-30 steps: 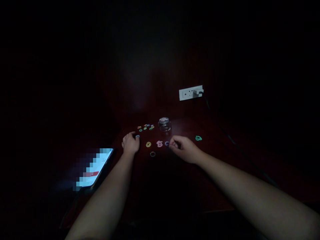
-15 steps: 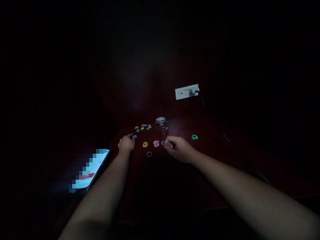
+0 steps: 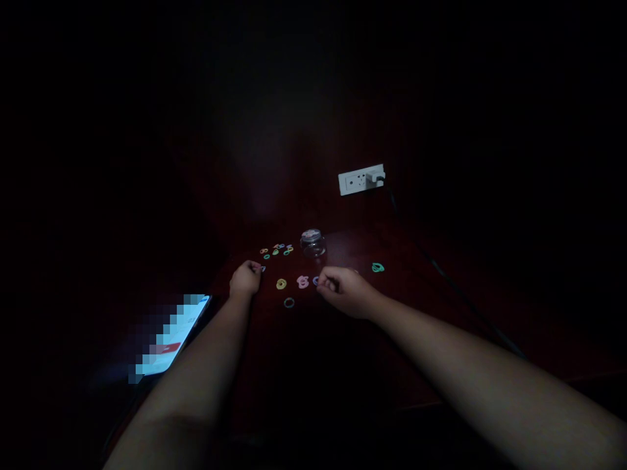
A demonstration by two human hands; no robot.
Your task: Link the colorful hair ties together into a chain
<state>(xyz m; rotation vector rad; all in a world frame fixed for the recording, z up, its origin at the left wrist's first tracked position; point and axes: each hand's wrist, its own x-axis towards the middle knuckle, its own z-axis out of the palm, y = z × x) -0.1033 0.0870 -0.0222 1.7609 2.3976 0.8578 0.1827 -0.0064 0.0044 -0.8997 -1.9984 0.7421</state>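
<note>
My left hand (image 3: 245, 279) is at the left of the table, its fingers pinched on a small pale blue hair tie (image 3: 263, 268). My right hand (image 3: 343, 291) is curled, thumb and fingers together, right beside a blue-purple hair tie (image 3: 315, 281); whatever its fingertips may hold is hidden. Between the hands lie a yellow bunch of hair ties (image 3: 281, 284) and a pink bunch (image 3: 302, 282). A single dark greenish hair tie (image 3: 289, 303) rests nearer to me. Right of my right hand is a green bunch (image 3: 377, 267), and a bit of pink shows behind that hand.
A lidded clear jar (image 3: 313, 245) stands at the back, with several loose coloured hair ties (image 3: 275, 252) to its left. A lit phone (image 3: 179, 336) is at the left edge. On the wall is a socket (image 3: 361, 179) with a plug, its cable (image 3: 455, 290) running down the right.
My left fingers have drawn together on the pale blue hair tie, which now looks thinner and tilted. My right hand stays by the blue-purple one. The whole view has shifted slightly.
</note>
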